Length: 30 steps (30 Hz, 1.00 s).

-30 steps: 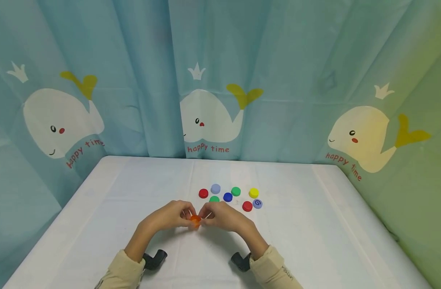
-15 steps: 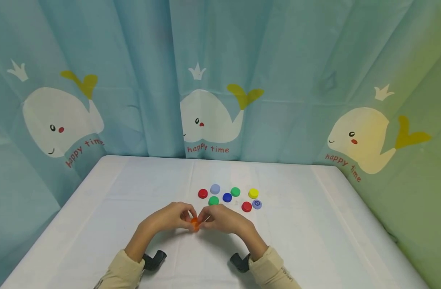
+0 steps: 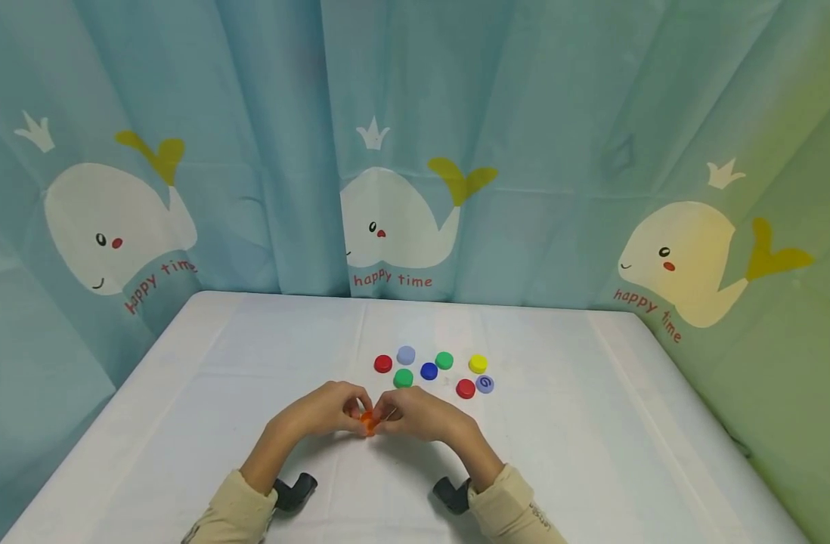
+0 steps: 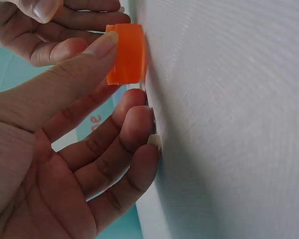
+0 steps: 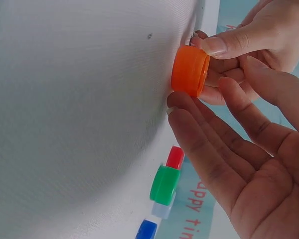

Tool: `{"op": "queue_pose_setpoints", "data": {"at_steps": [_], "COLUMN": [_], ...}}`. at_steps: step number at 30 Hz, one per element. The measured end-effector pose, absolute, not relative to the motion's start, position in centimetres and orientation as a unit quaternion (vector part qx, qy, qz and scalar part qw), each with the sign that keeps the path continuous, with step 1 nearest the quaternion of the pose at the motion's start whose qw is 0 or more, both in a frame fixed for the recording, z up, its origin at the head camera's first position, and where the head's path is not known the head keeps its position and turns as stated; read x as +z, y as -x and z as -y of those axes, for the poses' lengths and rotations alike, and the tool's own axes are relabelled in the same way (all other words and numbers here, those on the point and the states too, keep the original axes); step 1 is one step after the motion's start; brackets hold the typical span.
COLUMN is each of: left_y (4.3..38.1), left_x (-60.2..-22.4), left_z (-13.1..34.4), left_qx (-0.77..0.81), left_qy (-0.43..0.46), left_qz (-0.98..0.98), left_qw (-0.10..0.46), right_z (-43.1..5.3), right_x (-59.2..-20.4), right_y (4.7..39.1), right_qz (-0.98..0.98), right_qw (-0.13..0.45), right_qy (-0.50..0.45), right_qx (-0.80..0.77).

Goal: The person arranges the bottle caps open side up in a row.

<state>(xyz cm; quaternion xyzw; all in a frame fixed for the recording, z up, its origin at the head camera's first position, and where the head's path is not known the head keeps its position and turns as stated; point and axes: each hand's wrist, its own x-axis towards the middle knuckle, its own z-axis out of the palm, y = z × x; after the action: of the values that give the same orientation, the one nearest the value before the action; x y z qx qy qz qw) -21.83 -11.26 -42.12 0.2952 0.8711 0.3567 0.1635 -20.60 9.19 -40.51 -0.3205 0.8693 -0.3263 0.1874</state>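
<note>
An orange bottle cap [image 3: 369, 425] stands on its edge on the white table, between both hands. My left hand [image 3: 331, 408] pinches it, and the thumb [image 4: 102, 47] lies across its rim in the left wrist view. The other left fingers rest bent near the cloth. My right hand [image 5: 254, 149] is beside the cap with fingers loosely bent. In the right wrist view its thumb and index finger stand apart from the cap, while another fingertip [image 5: 179, 99] is right at the cap's lower edge.
Beyond the hands lie several caps: red [image 3: 383, 364], green [image 3: 404, 378], blue [image 3: 428, 371], pale purple [image 3: 406, 355] and yellow [image 3: 478, 364]. A second red cap [image 3: 466, 388] is beside a purple one [image 3: 484, 384]. A whale-print curtain [image 3: 558, 113] hangs behind the table [image 3: 592, 453].
Both hands and the orange cap have shifted slightly toward the near side, so the nearer green cap shows in full. The other caps stay in place.
</note>
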Motion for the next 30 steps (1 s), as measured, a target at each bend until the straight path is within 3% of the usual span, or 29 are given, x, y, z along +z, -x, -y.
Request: {"op": "queue_pose_setpoints", "data": {"at_steps": [17, 23, 30], "left_y": [21.5, 21.7, 21.9], "left_x": [-41.6, -41.1, -40.8], "left_z": [11.4, 12.0, 12.6], "left_qx": [0.36, 0.369, 0.371], "left_qy": [-0.257, -0.281, -0.264], "left_qz": [-0.875, -0.863, -0.875], "left_qw": [0.198, 0.202, 0.166], "right_z": [-9.2, -9.7, -10.8], "right_x": [-40.4, -40.3, -40.0], "right_y": [20.5, 20.8, 21.8], "right_qz": [-0.885, -0.899, -0.914], "right_qw": [0.188, 0.162, 0.115], "right_qy": [0.292, 0.276, 0.255], "right_qx": [-0.31, -0.3, -0.294]}}
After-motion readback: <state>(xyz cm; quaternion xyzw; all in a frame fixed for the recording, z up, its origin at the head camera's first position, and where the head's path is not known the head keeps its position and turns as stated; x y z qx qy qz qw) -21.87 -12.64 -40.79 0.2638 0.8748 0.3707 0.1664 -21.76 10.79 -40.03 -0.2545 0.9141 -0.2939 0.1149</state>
